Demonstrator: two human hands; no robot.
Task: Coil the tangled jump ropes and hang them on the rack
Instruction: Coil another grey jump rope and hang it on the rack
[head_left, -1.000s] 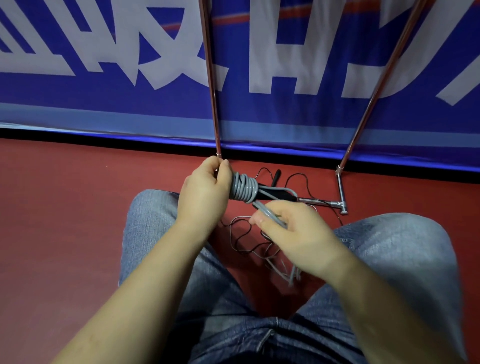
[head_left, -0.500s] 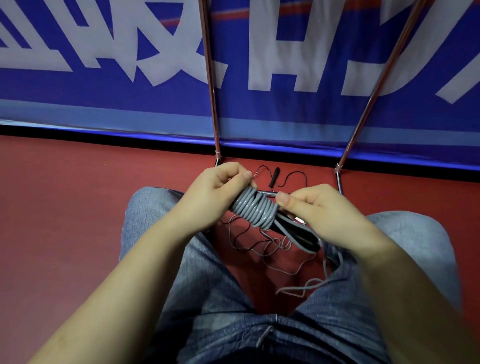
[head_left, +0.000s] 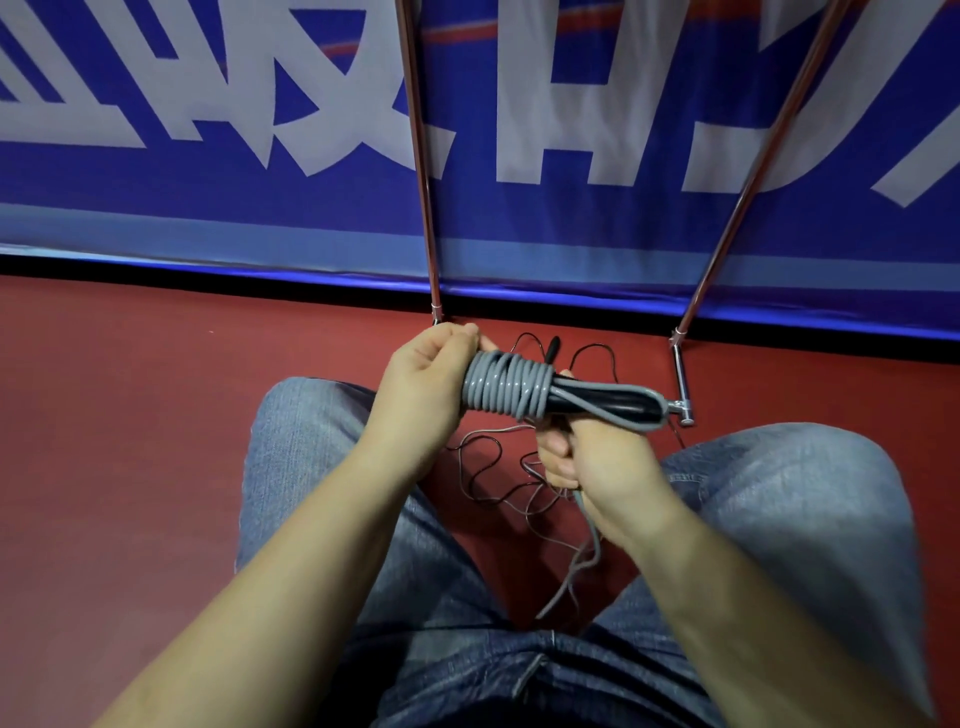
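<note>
Gripping one end of the grey rope (head_left: 506, 389), the left hand (head_left: 423, 387) curls its fingers round the bundle where the cord is wound in tight turns about dark handles (head_left: 597, 405). The bundle lies level, above the gap between the knees, its far end pointing right toward a metal foot (head_left: 681, 384) of the rack. A loop of grey cord runs along the handles to that end. The right hand (head_left: 597, 457) sits just under the bundle, fist closed round the loose grey tail, which drops from the fist and trails down between the legs to the floor (head_left: 130, 441). On the red floor beneath the hands lies a thin black rope (head_left: 498, 467) in loose tangles, with one black handle (head_left: 553, 349) showing just past the coil. Two rack poles (head_left: 421, 156) rise at the back, in front of a blue banner (head_left: 260, 208) with pale lettering. The person wears jeans (head_left: 779, 519).
</note>
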